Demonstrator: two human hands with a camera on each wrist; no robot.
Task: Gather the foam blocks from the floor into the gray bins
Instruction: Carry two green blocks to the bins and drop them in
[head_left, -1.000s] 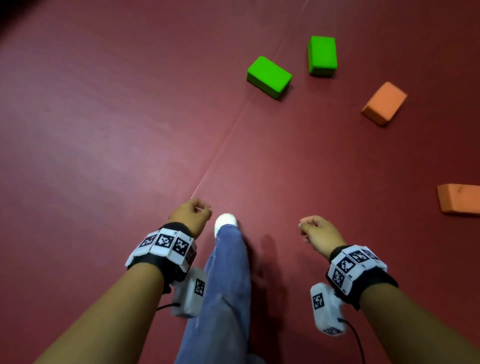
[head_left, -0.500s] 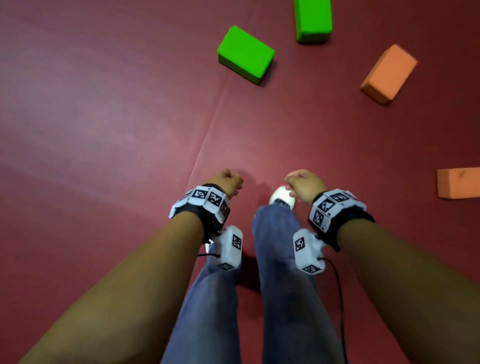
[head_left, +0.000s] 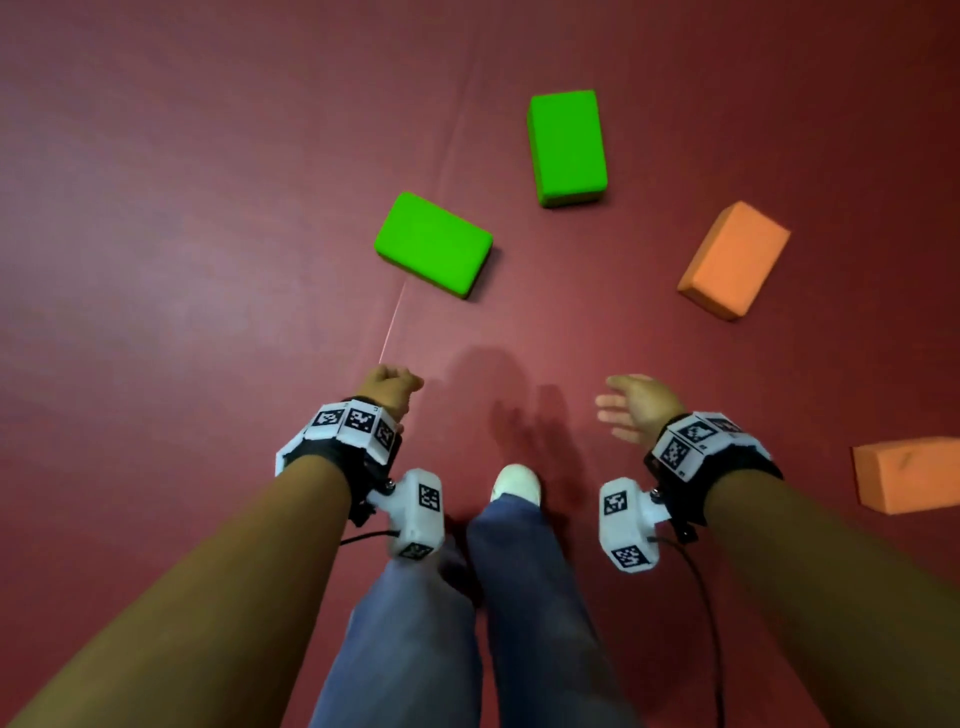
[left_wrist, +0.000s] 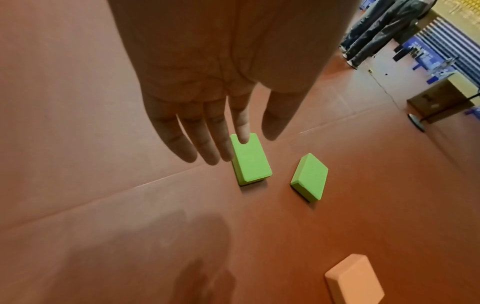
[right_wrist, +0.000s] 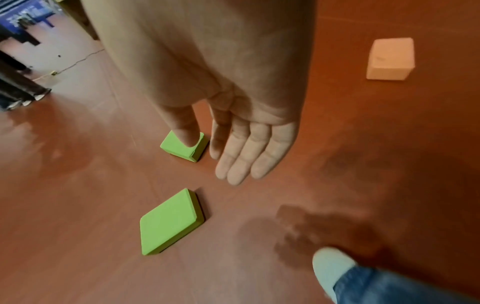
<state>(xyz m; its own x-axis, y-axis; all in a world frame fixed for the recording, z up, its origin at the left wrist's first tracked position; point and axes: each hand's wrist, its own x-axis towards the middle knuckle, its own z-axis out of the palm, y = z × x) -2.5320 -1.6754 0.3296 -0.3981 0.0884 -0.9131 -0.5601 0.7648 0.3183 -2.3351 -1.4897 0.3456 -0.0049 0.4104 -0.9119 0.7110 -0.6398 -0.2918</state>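
Observation:
Two green foam blocks lie on the red floor ahead of me: a near one (head_left: 434, 244) and a farther one (head_left: 567, 148). Right of them is an orange block (head_left: 733, 260), and another orange block (head_left: 906, 480) lies at the right edge. My left hand (head_left: 392, 382) hangs empty above the floor, short of the near green block; in the left wrist view its fingers (left_wrist: 205, 144) are straight. My right hand (head_left: 618, 410) is also empty, with its fingers (right_wrist: 241, 162) spread, and touches nothing. No gray bin is in view.
My jeans leg and white shoe (head_left: 516, 483) stand between the hands. A floor seam (head_left: 392, 322) runs toward the near green block. In the left wrist view, other people's legs (left_wrist: 374, 30) and a cardboard box (left_wrist: 439, 100) stand far off at the floor's edge.
I have stepped toward the blocks, so they lie closer and larger. My hands have moved apart, and the right hand has gone from loosely curled to fingers spread.

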